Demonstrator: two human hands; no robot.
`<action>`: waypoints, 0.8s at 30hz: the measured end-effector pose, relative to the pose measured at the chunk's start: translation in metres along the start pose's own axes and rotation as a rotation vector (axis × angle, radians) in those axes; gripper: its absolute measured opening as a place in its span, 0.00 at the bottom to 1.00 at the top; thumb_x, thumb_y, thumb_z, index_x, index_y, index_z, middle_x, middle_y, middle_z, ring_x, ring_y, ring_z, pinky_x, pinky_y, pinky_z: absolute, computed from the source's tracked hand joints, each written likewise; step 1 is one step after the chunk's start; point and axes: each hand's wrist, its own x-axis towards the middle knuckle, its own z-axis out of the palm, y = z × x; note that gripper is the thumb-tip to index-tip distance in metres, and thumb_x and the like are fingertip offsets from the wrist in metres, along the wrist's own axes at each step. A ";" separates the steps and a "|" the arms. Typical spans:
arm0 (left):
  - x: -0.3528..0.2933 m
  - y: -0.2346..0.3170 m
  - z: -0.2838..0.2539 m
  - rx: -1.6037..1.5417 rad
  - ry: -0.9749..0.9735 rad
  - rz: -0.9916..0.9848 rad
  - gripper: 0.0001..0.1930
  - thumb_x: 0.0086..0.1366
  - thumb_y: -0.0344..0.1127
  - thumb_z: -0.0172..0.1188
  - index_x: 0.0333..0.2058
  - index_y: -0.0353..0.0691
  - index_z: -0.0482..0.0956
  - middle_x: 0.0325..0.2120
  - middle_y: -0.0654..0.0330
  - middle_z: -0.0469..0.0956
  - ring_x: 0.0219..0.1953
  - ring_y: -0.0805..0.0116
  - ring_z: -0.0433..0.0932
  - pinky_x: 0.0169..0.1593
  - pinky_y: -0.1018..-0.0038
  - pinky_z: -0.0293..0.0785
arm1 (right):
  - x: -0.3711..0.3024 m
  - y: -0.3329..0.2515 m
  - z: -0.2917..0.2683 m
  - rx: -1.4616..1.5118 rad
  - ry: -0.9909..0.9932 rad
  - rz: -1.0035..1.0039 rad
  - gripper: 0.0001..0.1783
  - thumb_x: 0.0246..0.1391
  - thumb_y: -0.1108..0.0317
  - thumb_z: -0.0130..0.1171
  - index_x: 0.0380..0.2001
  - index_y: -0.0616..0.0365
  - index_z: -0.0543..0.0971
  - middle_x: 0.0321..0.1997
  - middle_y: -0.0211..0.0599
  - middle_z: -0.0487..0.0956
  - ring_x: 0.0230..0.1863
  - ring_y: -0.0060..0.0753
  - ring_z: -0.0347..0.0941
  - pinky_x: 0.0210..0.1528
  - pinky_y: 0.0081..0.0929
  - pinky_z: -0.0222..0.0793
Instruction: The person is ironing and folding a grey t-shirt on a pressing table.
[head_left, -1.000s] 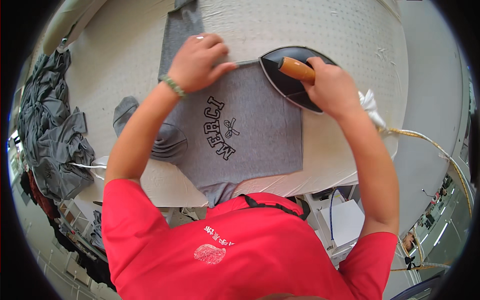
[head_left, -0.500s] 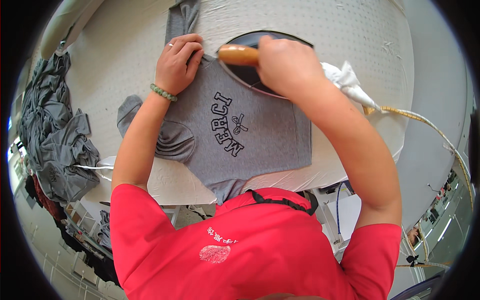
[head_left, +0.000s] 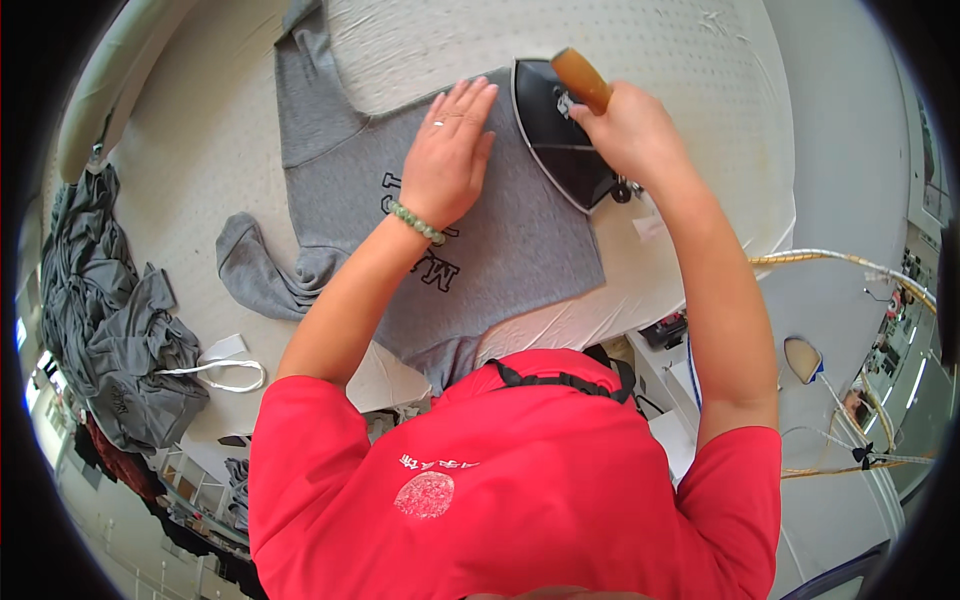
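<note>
A grey sweatshirt (head_left: 530, 235) with dark outlined lettering on its front lies spread on a pale padded ironing table (head_left: 430, 45). My right hand (head_left: 640, 130) is closed round the brown wooden handle of a black steam iron (head_left: 560, 150). The iron's plate rests across the sweatshirt's right edge and the table cover beside it. My left hand (head_left: 452, 150) lies flat on the sweatshirt's upper part, fingers stretched out, a short way left of the iron. Its hand and forearm hide part of the lettering.
Crumpled grey garments (head_left: 110, 300) hang over the table's left side. Close to them lies a white cord loop (head_left: 235, 378). A yellow and white hose (head_left: 840, 258) runs off to the right of the table. At the upper left is a padded arm (head_left: 110, 90).
The iron has moved right and turned, its handle now pointing up-left. My left hand has slid right and flattened from its bent grip near the collar. More of the sweatshirt's upper left part shows.
</note>
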 end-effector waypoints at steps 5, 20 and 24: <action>-0.005 0.005 0.004 0.258 -0.095 0.018 0.30 0.72 0.41 0.61 0.70 0.41 0.70 0.72 0.53 0.67 0.77 0.53 0.60 0.78 0.51 0.53 | -0.086 0.036 0.016 -0.037 -0.015 0.012 0.19 0.63 0.57 0.66 0.47 0.63 0.79 0.38 0.56 0.85 0.42 0.65 0.83 0.44 0.51 0.77; 0.053 0.015 0.030 0.331 -0.209 0.270 0.25 0.66 0.44 0.67 0.60 0.46 0.79 0.65 0.59 0.74 0.74 0.57 0.64 0.77 0.53 0.55 | -0.112 0.159 0.005 -0.056 0.143 0.221 0.22 0.61 0.58 0.67 0.56 0.53 0.81 0.44 0.51 0.87 0.48 0.60 0.83 0.50 0.46 0.78; 0.105 0.020 0.019 0.291 -0.516 0.493 0.18 0.61 0.38 0.71 0.50 0.46 0.82 0.54 0.62 0.79 0.65 0.58 0.72 0.71 0.57 0.65 | -0.117 0.155 0.005 -0.014 0.160 0.232 0.27 0.59 0.58 0.69 0.59 0.55 0.79 0.45 0.54 0.86 0.48 0.61 0.83 0.50 0.46 0.78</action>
